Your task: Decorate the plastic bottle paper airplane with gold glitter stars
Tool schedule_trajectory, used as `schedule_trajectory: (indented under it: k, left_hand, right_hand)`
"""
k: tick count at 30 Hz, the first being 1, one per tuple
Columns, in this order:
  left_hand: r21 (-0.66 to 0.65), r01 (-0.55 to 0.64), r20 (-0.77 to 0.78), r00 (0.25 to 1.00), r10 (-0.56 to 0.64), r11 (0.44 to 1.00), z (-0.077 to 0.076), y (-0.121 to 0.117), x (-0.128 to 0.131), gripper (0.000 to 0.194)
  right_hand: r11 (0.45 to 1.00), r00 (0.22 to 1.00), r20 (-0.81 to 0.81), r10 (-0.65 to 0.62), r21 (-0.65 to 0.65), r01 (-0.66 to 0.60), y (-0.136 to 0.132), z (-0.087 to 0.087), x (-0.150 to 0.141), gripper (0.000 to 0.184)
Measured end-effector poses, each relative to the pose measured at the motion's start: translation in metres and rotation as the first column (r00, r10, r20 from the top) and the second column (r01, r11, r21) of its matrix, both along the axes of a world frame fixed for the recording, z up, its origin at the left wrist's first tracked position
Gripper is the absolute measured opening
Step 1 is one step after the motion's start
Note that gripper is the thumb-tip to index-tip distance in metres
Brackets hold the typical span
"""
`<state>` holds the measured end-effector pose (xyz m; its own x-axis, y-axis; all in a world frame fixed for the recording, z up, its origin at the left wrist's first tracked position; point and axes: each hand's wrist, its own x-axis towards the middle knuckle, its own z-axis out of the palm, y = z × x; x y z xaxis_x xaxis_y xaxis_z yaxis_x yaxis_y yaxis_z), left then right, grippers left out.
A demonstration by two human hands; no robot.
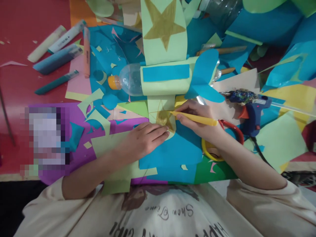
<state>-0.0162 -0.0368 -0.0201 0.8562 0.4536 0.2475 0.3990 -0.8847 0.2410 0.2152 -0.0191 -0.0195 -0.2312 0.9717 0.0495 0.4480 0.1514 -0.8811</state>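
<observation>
A plastic bottle [130,79] with an orange cap lies on its side, wrapped in pale green paper with a blue paper strip [166,72]. Blue paper fins [205,77] stand at its right end. One pale green paper wing [150,52] reaches away from me and bears a filled gold star [165,24]. On the near wing [158,101] a star outline is partly coloured in. My left hand [148,136] lies flat across this wing's lower part, fingers stretched out. Between the fingers of my right hand [197,117] is a yellow marker [195,118], its tip at the star's right side.
A blue glue gun [255,113] with a glue stick lies at right, its cord trailing near me. Scissors [237,131] with red and yellow handles sit under my right forearm. Several markers [58,59] lie at left near a pixelated patch [46,138]. Paper scraps [92,103] cover the table.
</observation>
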Motion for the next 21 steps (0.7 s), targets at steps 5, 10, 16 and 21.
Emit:
schedule_trajectory:
  k: [5, 10, 16, 21]
  left_hand:
    - [0.002, -0.005, 0.003, 1.000, 0.005, 1.000, -0.0012, -0.0005, -0.0008, 0.028]
    - [-0.011, 0.006, -0.020, 1.000, -0.006, 1.000, -0.0004, -0.0001, -0.0011, 0.028]
    - [-0.009, -0.002, 0.000, 1.000, 0.002, 1.000, -0.0008, 0.0004, -0.0005, 0.028]
    - [-0.013, -0.006, 0.021, 1.000, 0.006, 1.000, -0.0003, -0.0001, -0.0002, 0.026]
  right_hand:
    - [0.999, 0.999, -0.015, 0.032, -0.043, -0.033, 0.0006, 0.0012, 0.0000, 0.015]
    - [1.000, 1.000, 0.004, -0.020, 0.023, 0.019, 0.0005, -0.0002, -0.0011, 0.012]
    - [0.999, 1.000, 0.010, 0.021, -0.036, -0.021, -0.0001, 0.0006, -0.0003, 0.015]
    - [0.999, 0.999, 0.020, -0.033, 0.019, 0.033, -0.0001, 0.0016, -0.0011, 0.012]
